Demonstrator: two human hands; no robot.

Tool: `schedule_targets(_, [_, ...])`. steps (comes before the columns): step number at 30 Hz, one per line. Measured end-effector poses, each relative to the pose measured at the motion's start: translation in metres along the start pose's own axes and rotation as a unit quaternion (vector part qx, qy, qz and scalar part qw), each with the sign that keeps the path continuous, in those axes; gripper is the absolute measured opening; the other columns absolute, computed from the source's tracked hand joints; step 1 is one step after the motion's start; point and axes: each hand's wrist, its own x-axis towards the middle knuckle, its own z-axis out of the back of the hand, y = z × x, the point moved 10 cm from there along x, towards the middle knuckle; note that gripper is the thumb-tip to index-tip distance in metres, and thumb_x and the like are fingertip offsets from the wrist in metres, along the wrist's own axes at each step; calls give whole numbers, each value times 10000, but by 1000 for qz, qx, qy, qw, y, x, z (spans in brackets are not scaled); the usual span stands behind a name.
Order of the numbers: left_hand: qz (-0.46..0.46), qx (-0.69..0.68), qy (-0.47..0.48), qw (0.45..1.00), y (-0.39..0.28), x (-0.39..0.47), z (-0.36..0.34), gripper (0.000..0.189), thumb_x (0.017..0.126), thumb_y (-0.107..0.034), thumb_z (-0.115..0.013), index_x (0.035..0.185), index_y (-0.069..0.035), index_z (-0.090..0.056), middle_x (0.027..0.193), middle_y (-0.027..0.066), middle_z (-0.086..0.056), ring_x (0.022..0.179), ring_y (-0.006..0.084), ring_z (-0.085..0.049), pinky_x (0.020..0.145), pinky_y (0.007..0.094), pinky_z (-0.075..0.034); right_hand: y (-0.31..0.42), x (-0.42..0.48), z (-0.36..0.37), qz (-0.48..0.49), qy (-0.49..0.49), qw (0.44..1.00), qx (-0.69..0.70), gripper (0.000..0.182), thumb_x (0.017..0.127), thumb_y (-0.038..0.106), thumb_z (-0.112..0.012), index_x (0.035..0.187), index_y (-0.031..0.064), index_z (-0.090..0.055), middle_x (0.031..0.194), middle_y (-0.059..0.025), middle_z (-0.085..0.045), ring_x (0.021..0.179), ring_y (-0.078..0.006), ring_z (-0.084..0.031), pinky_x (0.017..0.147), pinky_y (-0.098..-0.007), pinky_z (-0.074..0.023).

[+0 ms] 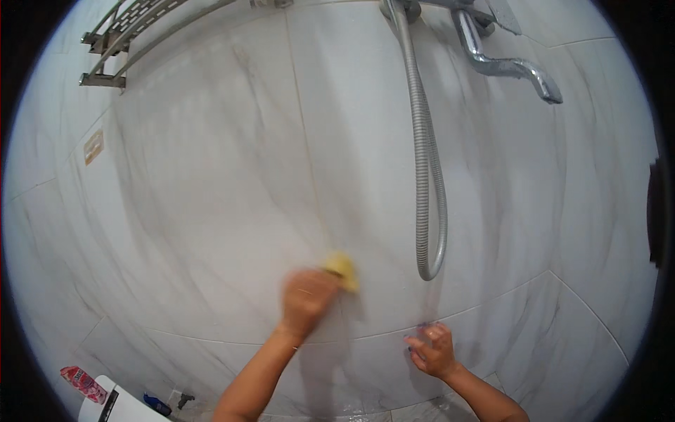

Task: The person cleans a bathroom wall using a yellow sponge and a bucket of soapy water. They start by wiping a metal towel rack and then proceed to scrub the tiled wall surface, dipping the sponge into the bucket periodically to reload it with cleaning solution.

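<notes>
My left hand [308, 295] is blurred and grips a yellow sponge or cloth [344, 271] against the marble-look wall tiles [221, 211], close to a vertical grout line. Which of the two the yellow thing is, I cannot tell. Lower on the right, my right hand [433, 351] is at the wall near the horizontal grout line, fingers bent and spread, with nothing seen in it. Above that hand hangs the loop of a metal shower hose [423, 211]. A chrome mixer spout [519, 68] juts out at the upper right.
A metal wall rack [113, 53] projects at the upper left. At the lower left a pink can [84, 385] stands on a white lid-like surface [132, 409]. Beside it are a dark blue bottle [157, 404] and a small wall valve [185, 400]. A dark object [660, 213] edges in at the right.
</notes>
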Motion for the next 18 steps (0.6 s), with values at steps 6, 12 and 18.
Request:
schedule_targets(6, [132, -150, -24, 980, -30, -23, -11, 447, 583, 14, -651, 1023, -50, -614, 1000, 93, -540, 948, 256, -490, 809, 370, -371, -3, 51, 7, -153, -90, 947, 269, 480, 798, 182, -612, 1219, 6, -462, 1085, -156, -462, 1032, -291, -449, 917, -399, -351])
schedule_targets(12, [271, -506, 127, 809, -85, -109, -51, 577, 706, 4, -629, 1259, 5, -465, 1148, 146, -506, 1018, 300, -489, 878, 378, -410, 32, 56, -15, -115, -62, 965, 227, 526, 860, 146, -543, 1306, -41, -337, 1149, -195, -397, 1072, -323, -403, 928, -395, -333])
schedule_targets(18, [226, -432, 99, 868, -58, -143, -17, 480, 714, 79, -531, 1186, -6, -513, 1142, 159, -564, 955, 264, -583, 774, 311, -468, 52, 25, -77, -162, -58, 985, -16, 530, 829, 156, -555, 1303, 18, -363, 1033, -144, -464, 946, -302, -440, 810, -412, -346])
